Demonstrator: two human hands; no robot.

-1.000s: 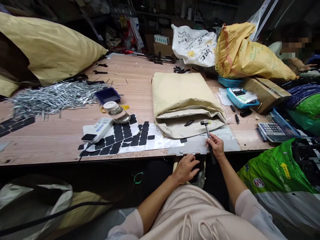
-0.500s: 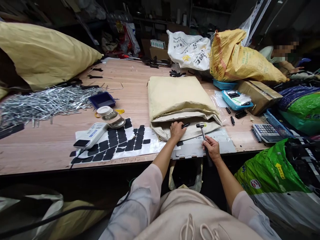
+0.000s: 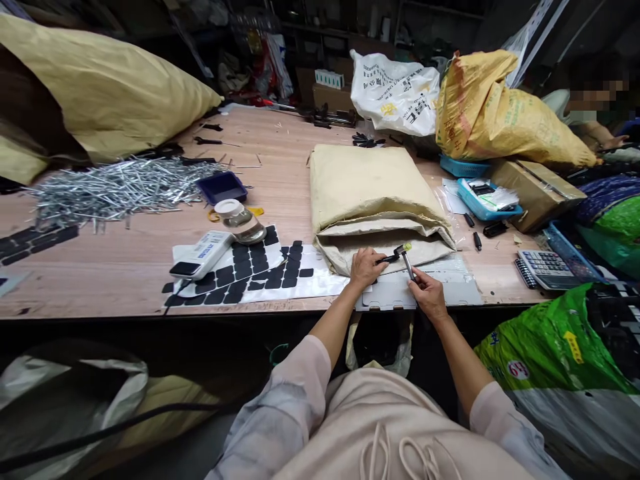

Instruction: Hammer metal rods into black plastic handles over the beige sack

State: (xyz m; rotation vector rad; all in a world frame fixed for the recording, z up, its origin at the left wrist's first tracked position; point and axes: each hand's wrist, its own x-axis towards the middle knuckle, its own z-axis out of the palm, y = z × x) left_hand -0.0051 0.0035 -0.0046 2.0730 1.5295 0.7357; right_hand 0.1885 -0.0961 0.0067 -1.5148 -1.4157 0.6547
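Observation:
My left hand is closed round a small black piece whose far end pokes out to the right; its exact kind is unclear. A small hammer with a metal shank and a yellow-green face is gripped in my right hand. The hammer's head is at the tip of the black piece, touching or very close to it. Both hands are at the front edge of a folded beige sack, whose mouth gapes toward me. Beneath them lies a grey-white sheet on the table's edge.
Left on the table are a heap of metal rods, a dark blue tray, a lidded jar, a white device and black adhesive pads. To the right sit a blue basket, a calculator and a carton. Another person works far right.
My view has swung left. The left hand has drawn the black piece back from the sack's mouth, and the hammer head has come over to the piece's tip.

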